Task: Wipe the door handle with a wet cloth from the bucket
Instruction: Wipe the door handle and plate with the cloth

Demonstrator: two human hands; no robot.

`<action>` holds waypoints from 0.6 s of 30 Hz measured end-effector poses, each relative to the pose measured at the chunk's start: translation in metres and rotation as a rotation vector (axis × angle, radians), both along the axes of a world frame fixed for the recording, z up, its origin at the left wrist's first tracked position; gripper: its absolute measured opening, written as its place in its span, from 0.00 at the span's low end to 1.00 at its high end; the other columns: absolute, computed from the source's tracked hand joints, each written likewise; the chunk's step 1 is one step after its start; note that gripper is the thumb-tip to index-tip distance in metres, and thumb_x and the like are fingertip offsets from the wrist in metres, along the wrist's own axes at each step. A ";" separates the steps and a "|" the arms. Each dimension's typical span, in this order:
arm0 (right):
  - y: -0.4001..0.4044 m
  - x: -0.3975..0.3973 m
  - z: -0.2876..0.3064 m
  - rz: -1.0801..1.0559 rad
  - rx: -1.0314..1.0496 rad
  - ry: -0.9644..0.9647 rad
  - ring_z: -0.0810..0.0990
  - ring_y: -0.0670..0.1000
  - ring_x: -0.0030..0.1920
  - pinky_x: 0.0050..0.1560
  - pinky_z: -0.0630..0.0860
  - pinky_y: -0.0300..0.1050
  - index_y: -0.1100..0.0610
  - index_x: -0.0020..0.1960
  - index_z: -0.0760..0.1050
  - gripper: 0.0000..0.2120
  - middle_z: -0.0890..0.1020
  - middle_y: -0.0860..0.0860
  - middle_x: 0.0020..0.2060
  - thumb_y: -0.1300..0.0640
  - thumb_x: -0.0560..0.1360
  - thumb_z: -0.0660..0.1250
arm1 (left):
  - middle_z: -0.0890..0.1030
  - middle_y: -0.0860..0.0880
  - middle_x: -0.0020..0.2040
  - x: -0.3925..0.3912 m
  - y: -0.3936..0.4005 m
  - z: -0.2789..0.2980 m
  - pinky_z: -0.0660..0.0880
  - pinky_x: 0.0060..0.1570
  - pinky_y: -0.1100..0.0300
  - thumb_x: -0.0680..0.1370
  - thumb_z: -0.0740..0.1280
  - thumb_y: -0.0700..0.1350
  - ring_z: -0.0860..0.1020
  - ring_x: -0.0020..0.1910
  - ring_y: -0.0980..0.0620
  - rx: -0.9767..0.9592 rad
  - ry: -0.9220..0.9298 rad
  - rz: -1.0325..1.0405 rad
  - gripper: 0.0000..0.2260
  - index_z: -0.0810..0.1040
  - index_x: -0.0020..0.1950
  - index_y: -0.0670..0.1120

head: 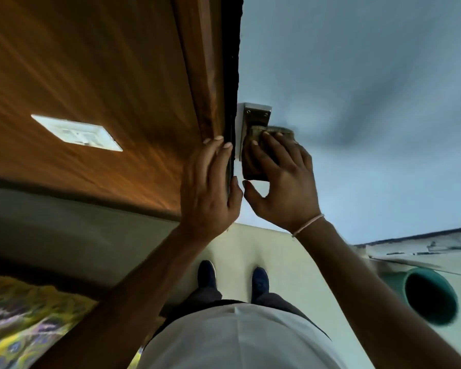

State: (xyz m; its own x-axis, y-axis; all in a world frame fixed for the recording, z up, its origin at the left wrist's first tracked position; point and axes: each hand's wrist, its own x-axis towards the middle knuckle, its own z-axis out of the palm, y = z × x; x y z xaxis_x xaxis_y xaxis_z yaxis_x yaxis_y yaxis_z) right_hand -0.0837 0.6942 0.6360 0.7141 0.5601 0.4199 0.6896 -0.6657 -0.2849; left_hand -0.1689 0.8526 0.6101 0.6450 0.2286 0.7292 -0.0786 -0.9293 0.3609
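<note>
White shirt [237, 339], foreground. The left hand [210, 187] grips the door edge [230, 102]. The right hand [282, 182], fingers spread and thumb free, presses the cloth [250, 169] over the door handle [256, 114]. Step: wiping. The next move probably calls for rubbing along the handle. The bucket [431, 296] stands well apart.

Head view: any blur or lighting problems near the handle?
Head view: dim, flat light; strong wide-angle stretch toward the borders; wood panel and bucket smeared by motion blur; right hand, cloth and handle plate fairly sharp; dark smudgy shadow on the blue door.
</note>
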 end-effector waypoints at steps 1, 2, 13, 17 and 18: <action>0.001 0.000 0.002 -0.012 0.016 0.002 0.72 0.62 0.80 0.78 0.68 0.61 0.54 0.76 0.78 0.30 0.78 0.56 0.76 0.39 0.80 0.65 | 0.75 0.34 0.76 0.001 0.006 0.001 0.72 0.76 0.42 0.76 0.74 0.35 0.73 0.77 0.36 0.024 -0.016 -0.014 0.29 0.73 0.77 0.35; 0.002 0.001 0.003 -0.029 0.031 -0.010 0.73 0.61 0.79 0.77 0.70 0.61 0.53 0.74 0.80 0.27 0.79 0.55 0.75 0.40 0.81 0.65 | 0.73 0.34 0.77 0.002 0.012 0.002 0.71 0.78 0.40 0.75 0.74 0.34 0.71 0.79 0.35 0.043 -0.024 -0.036 0.30 0.72 0.77 0.34; 0.031 0.024 -0.023 -0.119 0.128 -0.250 0.83 0.61 0.65 0.63 0.76 0.55 0.58 0.70 0.83 0.18 0.86 0.55 0.64 0.58 0.80 0.75 | 0.57 0.36 0.85 0.023 0.058 -0.002 0.57 0.86 0.40 0.80 0.74 0.43 0.50 0.88 0.42 0.168 -0.005 0.024 0.41 0.55 0.86 0.35; 0.013 0.036 -0.027 -0.060 0.134 -0.292 0.84 0.62 0.62 0.60 0.78 0.57 0.58 0.69 0.84 0.17 0.86 0.57 0.63 0.58 0.81 0.76 | 0.57 0.37 0.85 0.029 0.066 -0.007 0.55 0.87 0.41 0.85 0.66 0.50 0.50 0.89 0.43 0.267 -0.018 0.079 0.36 0.52 0.87 0.39; 0.008 0.038 -0.029 -0.062 0.133 -0.290 0.84 0.62 0.62 0.60 0.78 0.57 0.58 0.69 0.84 0.17 0.86 0.57 0.63 0.57 0.81 0.76 | 0.57 0.37 0.85 0.029 0.068 -0.006 0.55 0.87 0.41 0.85 0.65 0.52 0.50 0.89 0.42 0.271 -0.025 0.103 0.36 0.52 0.87 0.39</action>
